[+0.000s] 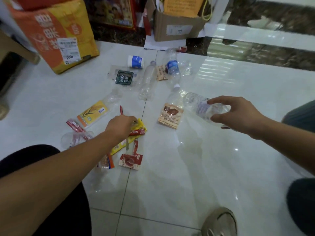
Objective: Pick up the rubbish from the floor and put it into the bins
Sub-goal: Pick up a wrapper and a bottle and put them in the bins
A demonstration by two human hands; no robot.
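Rubbish lies scattered on the white tiled floor. My left hand (121, 126) reaches down onto a yellow wrapper (141, 125) and a red Nescafe sachet (137, 132), fingers closed on the yellow wrapper's edge. My right hand (235, 113) grips a clear plastic bottle (199, 104) lying on its side, thumb and fingers around its lower end. A beige snack packet (170, 116) lies just left of that bottle. Farther off are another clear bottle (148, 80), a blue-labelled bottle (173, 67), a dark green packet (124, 77) and a blue-and-white paper cup (135, 61).
An orange-and-yellow carton (56, 34) stands at the back left and a brown cardboard box (175, 24) at the back centre. Near my left arm lie a yellow-labelled bag (92, 114), a crushed bottle (75, 138) and a red-white packet (130, 161). A round metal drain (219, 222) sits front right.
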